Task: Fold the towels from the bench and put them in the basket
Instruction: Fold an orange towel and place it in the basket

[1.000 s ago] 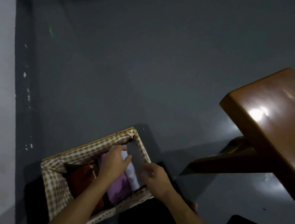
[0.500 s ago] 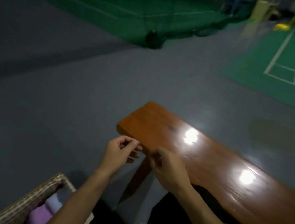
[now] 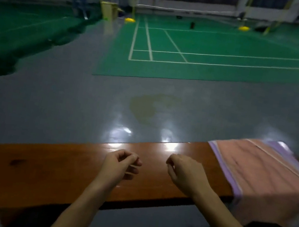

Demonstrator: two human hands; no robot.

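**Both hands empty over the table, towels waiting to one side**

Green badminton courts (image 3: 214,51) with white lines and nets fill the far side of the hall, and a grey glossy floor (image 3: 67,103) runs from them up to our wooden table (image 3: 36,169), which we take as our landmark. Both our forearms reach over its near edge. Our left hand (image 3: 119,163) hovers above the middle of the table, its fingers (image 3: 133,160) loosely curled and holding nothing. Our right hand (image 3: 184,171) hangs just beside it, toward the table's right end, its fingers likewise loosely bent and empty; the two hands are apart from one another.

At the right end of the table lies a pink towel (image 3: 265,172), spread flat on top of a purple towel (image 3: 224,167) whose edge shows along its left side. Both drape over the table's near edge. Neither hand touches them. We cannot see the basket from this angle. A yellowish stain (image 3: 150,105) marks the floor beyond the table.
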